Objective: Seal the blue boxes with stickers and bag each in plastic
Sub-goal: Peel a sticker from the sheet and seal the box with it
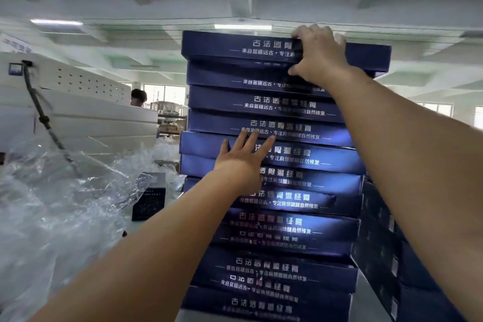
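Note:
A tall stack of flat dark blue boxes (269, 230) with silver lettering rises in front of me, from the bottom edge to above eye level. My right hand (320, 56) reaches up and grips the front edge of the top blue box (235, 46), fingers over its lid and thumb under its edge. My left hand (243, 157) presses flat with straight fingers against the front of the boxes halfway up the stack. No stickers are in view.
A heap of clear plastic bags (52, 206) fills the lower left. Behind it stands a white machine (78, 107) with a black hose. A second stack of blue boxes (384, 243) leans at the right. A person's head (138, 97) shows far back.

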